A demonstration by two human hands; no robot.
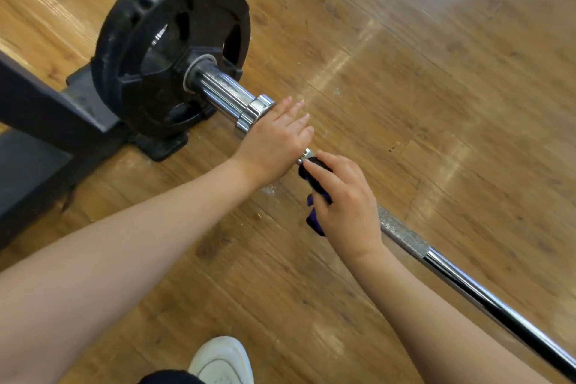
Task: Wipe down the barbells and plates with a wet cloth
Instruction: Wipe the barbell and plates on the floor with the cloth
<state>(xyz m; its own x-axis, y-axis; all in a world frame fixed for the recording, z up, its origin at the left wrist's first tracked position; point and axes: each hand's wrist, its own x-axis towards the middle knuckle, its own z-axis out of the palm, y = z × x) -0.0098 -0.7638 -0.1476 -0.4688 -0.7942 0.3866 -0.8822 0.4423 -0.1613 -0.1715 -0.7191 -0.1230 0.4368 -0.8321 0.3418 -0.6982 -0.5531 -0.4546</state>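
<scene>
Wooden floor [405, 103] shines under me, brown and streaky. My left hand [274, 140] lies on the barbell [467, 287] with its fingers straight and a bit spread, right next to the shiny collar [257, 111]. My right hand [346, 203] is just beside it, a little farther down the bar. Its fingers curl round a dark blue cloth [314, 193] and press it on the bar. Some of the cloth hangs out below my fingers. A small bit of silver bar shows between my two hands.

Past my right wrist the bar has a rough gray part, then goes smooth and shiny to the bottom right corner. Past my left hand the thick sleeve goes into a big black plate [156, 40]. It has small white writing, but I cannot read it. A dark metal frame [46, 109] stands behind the plate on the left. My white shoe [223, 360] peeks in at the bottom.
</scene>
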